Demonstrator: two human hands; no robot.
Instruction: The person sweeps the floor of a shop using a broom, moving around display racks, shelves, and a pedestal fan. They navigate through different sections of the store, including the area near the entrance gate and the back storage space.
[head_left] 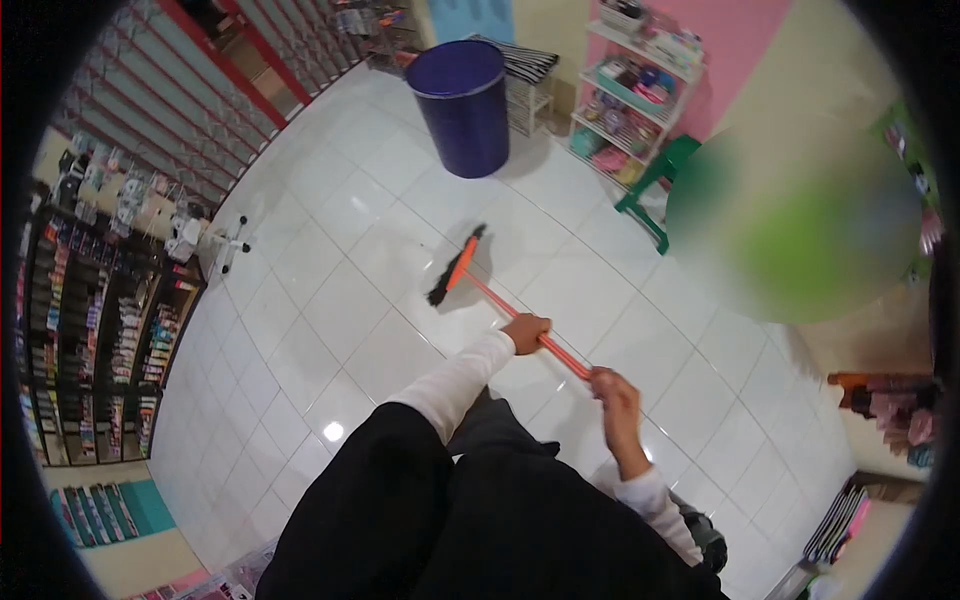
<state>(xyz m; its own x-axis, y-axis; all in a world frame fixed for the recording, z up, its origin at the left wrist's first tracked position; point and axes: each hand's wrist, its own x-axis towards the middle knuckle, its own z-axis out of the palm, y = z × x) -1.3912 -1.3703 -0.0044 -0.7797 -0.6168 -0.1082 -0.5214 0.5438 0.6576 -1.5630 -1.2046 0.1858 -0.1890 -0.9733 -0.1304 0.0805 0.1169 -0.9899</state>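
Observation:
An orange broom (462, 262) with black bristles rests its head on the white tiled floor (345, 330), ahead of my body. Its reddish handle runs from the head down to the right. My left hand (526, 333) is wrapped round the middle of the handle. Farther along, near the handle's upper end, my right hand (616, 400) grips it too, with the fingers curled round it. White sleeves cover both wrists.
A purple bin (462, 110) stands ahead, beside a white shelf rack (635, 95) and a green stool (660, 190). Stocked dark shelves (95, 330) line the left. A folding gate (180, 90) is at upper left. Something green and blurred (800, 230) hangs close at right.

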